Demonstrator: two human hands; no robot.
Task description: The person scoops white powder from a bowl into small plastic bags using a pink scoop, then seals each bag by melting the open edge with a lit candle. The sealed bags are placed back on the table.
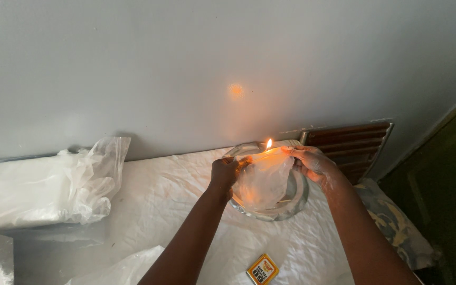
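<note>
Plastic bag (264, 182) between both hands (270, 168)

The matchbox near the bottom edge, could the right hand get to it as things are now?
Probably not right away: the right hand and left hand both pinch a small plastic bag at a flame. The matchbox itself lies uncovered on the white sheet.

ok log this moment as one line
left hand holds bag | right hand holds bag | plastic bag at flame | over bowl
</note>
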